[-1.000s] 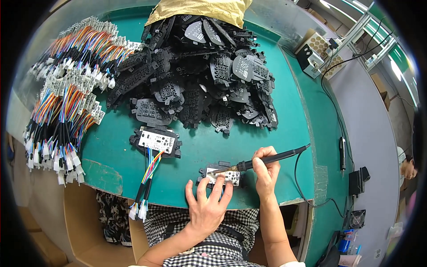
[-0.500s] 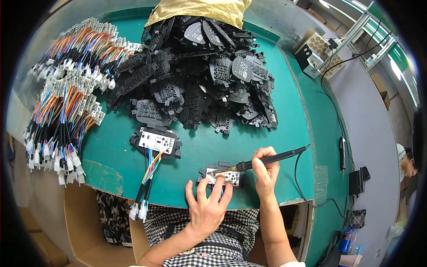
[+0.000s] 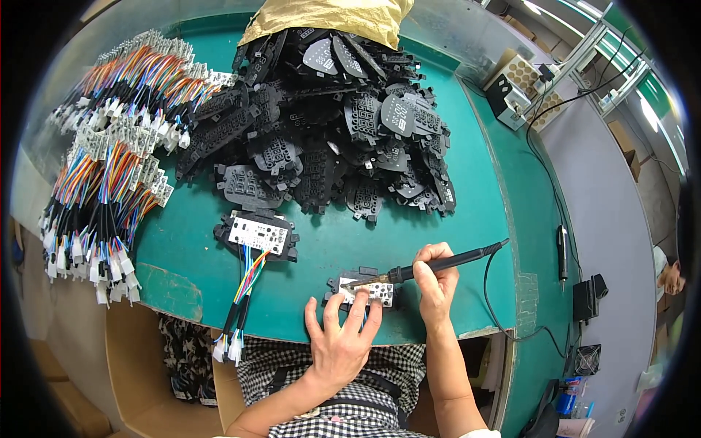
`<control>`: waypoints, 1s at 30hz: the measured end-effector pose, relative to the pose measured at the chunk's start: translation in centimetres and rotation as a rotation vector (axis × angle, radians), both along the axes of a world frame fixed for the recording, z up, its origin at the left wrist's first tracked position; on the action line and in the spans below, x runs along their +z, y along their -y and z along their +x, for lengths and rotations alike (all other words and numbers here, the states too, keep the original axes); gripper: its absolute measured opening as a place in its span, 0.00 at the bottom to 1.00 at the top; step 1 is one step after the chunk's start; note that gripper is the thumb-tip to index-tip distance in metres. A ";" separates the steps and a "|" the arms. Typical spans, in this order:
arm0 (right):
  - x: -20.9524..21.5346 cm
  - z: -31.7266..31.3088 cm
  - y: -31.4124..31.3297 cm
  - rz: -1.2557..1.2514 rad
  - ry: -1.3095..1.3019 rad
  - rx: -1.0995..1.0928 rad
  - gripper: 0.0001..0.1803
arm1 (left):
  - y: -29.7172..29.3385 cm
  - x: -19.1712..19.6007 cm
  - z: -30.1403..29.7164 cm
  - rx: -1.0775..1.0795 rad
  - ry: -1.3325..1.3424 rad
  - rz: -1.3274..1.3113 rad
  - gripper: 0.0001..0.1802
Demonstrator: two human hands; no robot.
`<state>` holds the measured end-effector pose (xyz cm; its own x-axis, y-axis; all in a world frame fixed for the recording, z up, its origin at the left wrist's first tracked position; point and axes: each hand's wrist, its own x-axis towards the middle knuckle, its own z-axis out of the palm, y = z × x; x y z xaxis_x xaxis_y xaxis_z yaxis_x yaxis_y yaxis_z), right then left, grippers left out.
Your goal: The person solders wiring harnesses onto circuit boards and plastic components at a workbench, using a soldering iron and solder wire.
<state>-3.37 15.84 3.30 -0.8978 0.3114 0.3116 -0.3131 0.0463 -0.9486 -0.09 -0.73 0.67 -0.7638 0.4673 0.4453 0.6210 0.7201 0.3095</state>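
Both forearms enter from six o'clock: the left hand lies flat, palm down, and the right hand is raised at its three o'clock. They work on a green-topped desk whose twelve o'clock side carries a heap of black plastic panels, with bundles of rainbow-coloured wires at nine o'clock. The left fingers are spread, pressing down a small white circuit board in a black frame near the front edge, while the right fingers are curled tight around a black soldering iron whose tip touches that board.
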 end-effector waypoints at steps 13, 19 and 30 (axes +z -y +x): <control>-0.1 0.4 -1.2 -0.156 -0.244 -0.161 0.08 | 1.0 2.6 -0.2 -0.118 0.094 -0.135 0.37; 0.1 0.8 -1.3 -0.199 -0.201 -0.285 0.07 | 2.0 2.9 -2.6 -0.296 0.131 0.069 0.27; 0.3 1.0 -0.5 -0.036 -0.024 0.020 0.07 | 2.6 1.9 -4.3 -0.070 0.349 0.500 0.11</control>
<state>-2.42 16.37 3.59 -0.8962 0.3047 0.3223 -0.3366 0.0061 -0.9416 -4.43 -3.32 2.53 -0.8793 0.3204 0.3524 0.4623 0.3962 0.7933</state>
